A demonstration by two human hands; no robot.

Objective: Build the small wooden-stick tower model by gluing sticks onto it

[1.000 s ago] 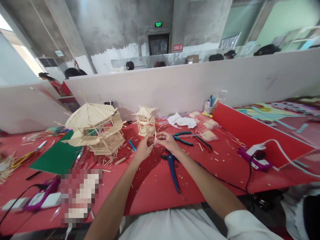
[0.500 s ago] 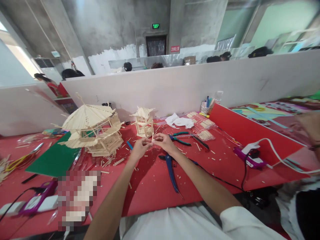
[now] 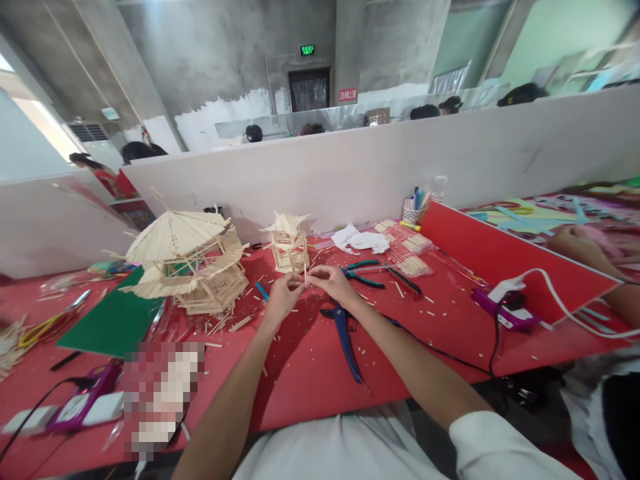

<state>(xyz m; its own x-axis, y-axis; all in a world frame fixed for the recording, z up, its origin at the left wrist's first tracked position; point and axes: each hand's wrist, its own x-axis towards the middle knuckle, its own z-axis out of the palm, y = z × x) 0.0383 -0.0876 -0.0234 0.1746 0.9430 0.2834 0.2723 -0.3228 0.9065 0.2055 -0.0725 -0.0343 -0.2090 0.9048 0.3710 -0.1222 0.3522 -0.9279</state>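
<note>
Head view: red table (image 3: 310,387) littered with wood scraps, white partition (image 3: 350,170) behind, grey wall (image 3: 225,53) beyond. 1 slim, pale wooden stick (image 3: 305,270) stands nearly upright before the small stick pavilion (image 3: 289,243). Left hand (image 3: 285,297) and right hand (image 3: 333,283), fingertips pinched together, hold it between them.

The slim stick (image 3: 305,269) had the look of bare, matt wood, as did the larger pagoda model (image 3: 183,241) and the smaller pagoda model (image 3: 286,228), both rough with ragged ends. The red tabletop (image 3: 306,387) was smooth with a soft sheen, and the blue-handled cutter (image 3: 345,338) had smooth, plastic-looking grips. Clear, shiny film wrapped the stick packets (image 3: 416,265); the far wall (image 3: 225,60) was rough grey cement.
</note>
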